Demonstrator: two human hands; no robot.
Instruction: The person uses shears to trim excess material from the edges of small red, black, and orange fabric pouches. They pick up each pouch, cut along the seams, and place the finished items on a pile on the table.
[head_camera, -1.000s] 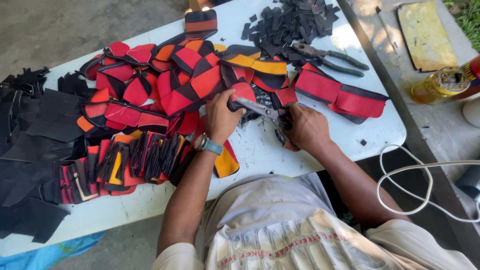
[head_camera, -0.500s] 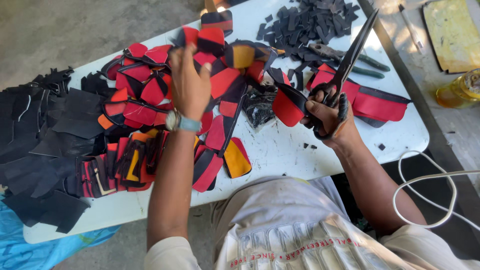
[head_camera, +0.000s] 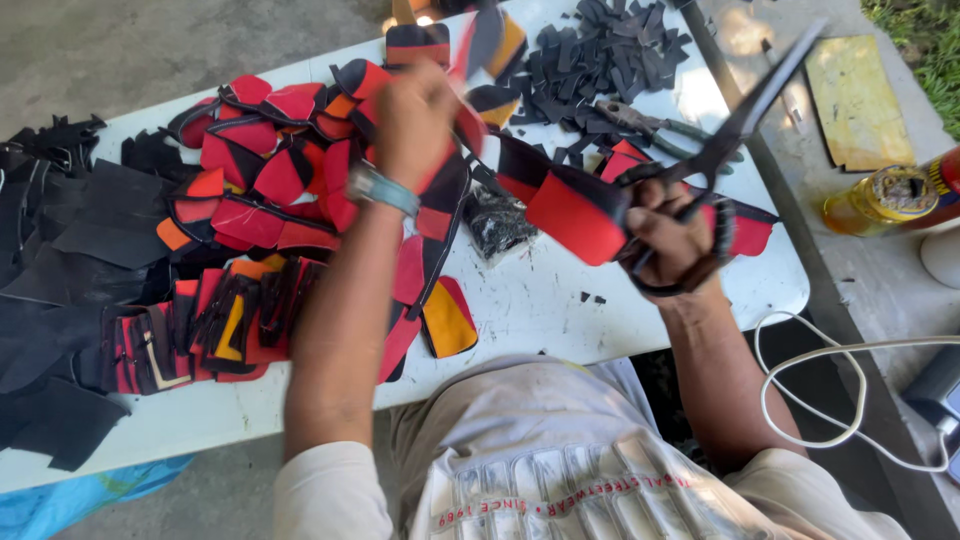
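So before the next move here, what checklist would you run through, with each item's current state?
1. Right hand grips the black scissors firmly: ok, fingers through the handles.
2. Scissor blades shut: cannot tell, motion blur.
3. Blade tips clear of the left hand: ok, they point up and away.
4. Left hand holds the red and black piece: ok, lifted above the white table.
5. A second red piece is pinned in the right hand beside the scissors: ok.
6. Open bottle clear of the work: ok, it stands off the table.
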